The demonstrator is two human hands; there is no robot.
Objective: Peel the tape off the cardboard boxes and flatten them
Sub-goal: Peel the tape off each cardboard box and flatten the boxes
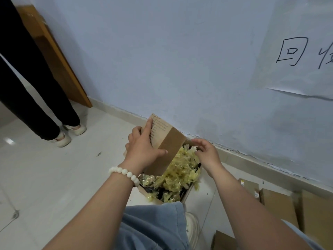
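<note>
My left hand (144,147) grips a small brown cardboard box (168,147), thumb across its near face and fingers wrapped over the far side, holding it tilted above the floor. My right hand (205,150) hovers just right of the box with loosely curled fingers, apart from it and holding nothing. Directly below sits an open cardboard bin (144,190) filled with crumpled yellowish peeled tape (180,174).
Flattened cardboard pieces (281,204) lie on the floor at the lower right beside the wall. Another person's legs and shoes (64,138) stand at the left. A wooden door frame (59,65) leans behind them. A paper sign (306,51) hangs on the wall.
</note>
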